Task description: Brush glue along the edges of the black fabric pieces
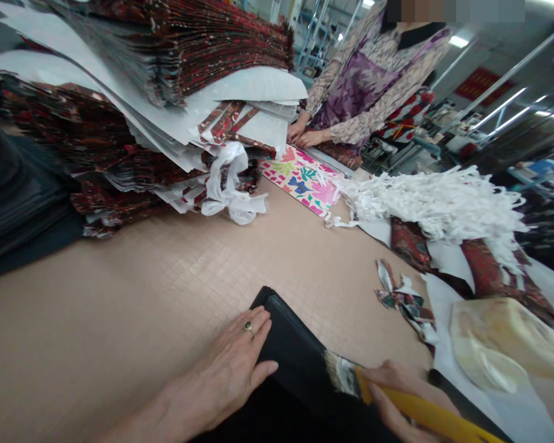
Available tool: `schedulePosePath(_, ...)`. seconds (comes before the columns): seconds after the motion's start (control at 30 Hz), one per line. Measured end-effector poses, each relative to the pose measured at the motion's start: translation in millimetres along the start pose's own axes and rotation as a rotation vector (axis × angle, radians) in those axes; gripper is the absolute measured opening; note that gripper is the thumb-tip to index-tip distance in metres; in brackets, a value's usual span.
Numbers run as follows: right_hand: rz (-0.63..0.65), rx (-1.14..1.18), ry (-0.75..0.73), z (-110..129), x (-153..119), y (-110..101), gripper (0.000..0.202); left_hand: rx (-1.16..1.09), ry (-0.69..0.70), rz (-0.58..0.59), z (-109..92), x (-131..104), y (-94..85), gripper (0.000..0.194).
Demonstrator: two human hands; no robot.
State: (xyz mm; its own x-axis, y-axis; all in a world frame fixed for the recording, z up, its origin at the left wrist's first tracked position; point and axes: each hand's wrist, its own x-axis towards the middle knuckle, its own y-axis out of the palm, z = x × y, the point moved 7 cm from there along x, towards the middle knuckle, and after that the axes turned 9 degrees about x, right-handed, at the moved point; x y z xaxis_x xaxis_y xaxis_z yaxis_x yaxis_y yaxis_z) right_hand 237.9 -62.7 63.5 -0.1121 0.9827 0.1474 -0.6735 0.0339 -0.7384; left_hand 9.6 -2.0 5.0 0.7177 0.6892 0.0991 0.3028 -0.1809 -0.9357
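Observation:
Black material (295,351) lies on the tan table (175,271) at the lower middle, its layered edge running down to the right. My left hand (231,363), with a ring on one finger, rests flat on its left side, thumb apart from the fingers. In my right hand (401,394) is a brush (397,400) with a yellow handle; its pale bristles touch the right edge of the black material. The lower part of the material is dark and runs out of view.
Tall stacks of patterned pieces (226,43) and dark sheets (23,203) stand at the left. White strips (434,203), fabric scraps (406,301) and a cloudy plastic container (508,344) are at the right. Across the table a person (364,80) handles patterned material.

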Motion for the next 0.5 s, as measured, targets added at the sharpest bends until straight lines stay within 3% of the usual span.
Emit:
schedulePosePath(0.1, -0.199, -0.011, 0.077, -4.7, -6.1, -23.9, 0.012, 0.02, 0.033, -0.06, -9.1, 5.2, -6.9, 0.038)
schedulePosePath(0.2, -0.298, 0.058, 0.145, -7.4, -5.4, -28.6, 0.013, -0.017, 0.11, -0.05, -24.3, 9.5, -5.9, 0.034)
schedulePosePath(0.33, -0.317, 0.207, 0.143, -2.3, -0.7, -14.1, 0.012, -0.012, 0.137, -0.043, -32.7, 12.1, 0.5, 0.028)
schedulePosePath(0.5, -0.214, 0.326, 0.112, -2.8, 1.7, 5.4, 0.012, 0.015, 0.134, -0.054, -29.7, 13.5, 5.7, 0.026)
